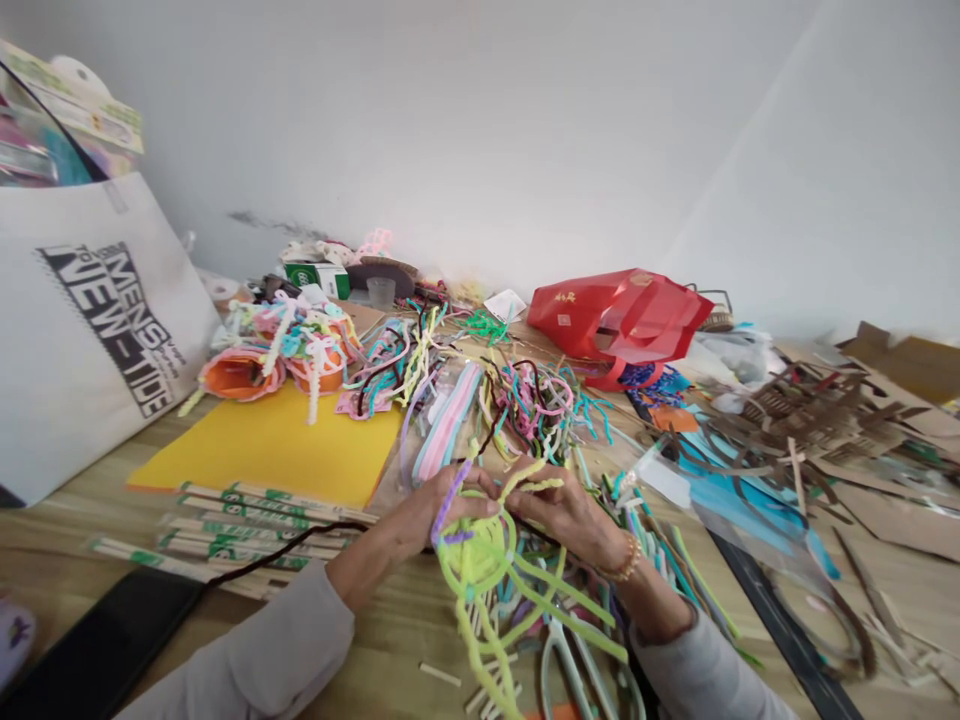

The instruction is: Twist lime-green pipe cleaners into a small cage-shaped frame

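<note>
My left hand [450, 507] and my right hand [562, 512] hold a lime-green pipe cleaner coil [476, 555] between them, with long strands hanging towards me. A purple pipe cleaner [450, 500] rises from my left fingers. A beaded bracelet [624, 560] circles my right wrist. Below the coil lie scissors with pale green handles [566, 660], partly hidden by the strands. Loose pipe cleaners in many colours [532, 405] are heaped beyond my hands.
Paper-wrapped chopsticks [232, 530] and a yellow card sheet [277, 445] lie on the wooden table [375, 640] to the left. A black phone [97, 640] sits near the front edge. Further back stand a canvas tote bag [90, 330] and a red bag [615, 315]. Cardboard cut-outs [825, 420] crowd the right.
</note>
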Available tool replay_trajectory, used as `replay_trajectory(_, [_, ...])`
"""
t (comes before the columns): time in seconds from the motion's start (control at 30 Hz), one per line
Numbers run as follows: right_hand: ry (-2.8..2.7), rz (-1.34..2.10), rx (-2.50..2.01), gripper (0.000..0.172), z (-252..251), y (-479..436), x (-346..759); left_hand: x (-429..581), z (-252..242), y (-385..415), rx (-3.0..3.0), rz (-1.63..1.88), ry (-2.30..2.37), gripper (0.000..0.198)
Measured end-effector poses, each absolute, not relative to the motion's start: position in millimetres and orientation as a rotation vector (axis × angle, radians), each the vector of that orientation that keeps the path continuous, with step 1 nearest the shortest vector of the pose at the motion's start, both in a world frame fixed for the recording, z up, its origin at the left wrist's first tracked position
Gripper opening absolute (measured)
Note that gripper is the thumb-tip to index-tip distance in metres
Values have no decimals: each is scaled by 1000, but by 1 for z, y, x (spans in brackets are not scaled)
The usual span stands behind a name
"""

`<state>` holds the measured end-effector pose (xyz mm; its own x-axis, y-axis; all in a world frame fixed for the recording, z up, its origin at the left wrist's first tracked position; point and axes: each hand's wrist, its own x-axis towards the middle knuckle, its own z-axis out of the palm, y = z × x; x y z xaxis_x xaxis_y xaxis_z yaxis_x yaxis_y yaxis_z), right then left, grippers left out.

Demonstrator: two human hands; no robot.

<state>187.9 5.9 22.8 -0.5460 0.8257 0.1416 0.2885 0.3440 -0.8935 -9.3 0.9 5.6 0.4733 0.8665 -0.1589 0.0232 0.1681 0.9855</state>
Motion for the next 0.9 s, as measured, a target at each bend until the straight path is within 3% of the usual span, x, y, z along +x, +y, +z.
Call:
replay_trajectory(0.23, [-2314,1087,-675,24,46,3,189,-9,-5,5,1137,603,737,26])
replay_trajectory(0.47, [-2048,1181,-947,21,22,9,190,-7,3,1,1060,665,737,26])
replay_trajectory(0.7, [-1926,1500,-885,33,28,10,191,-9,3,1,1208,691,748,23])
replay_trajectory(0.9, [-1898,1450,-952,34,21,13,190,-6,0,2,1385,812,828,21])
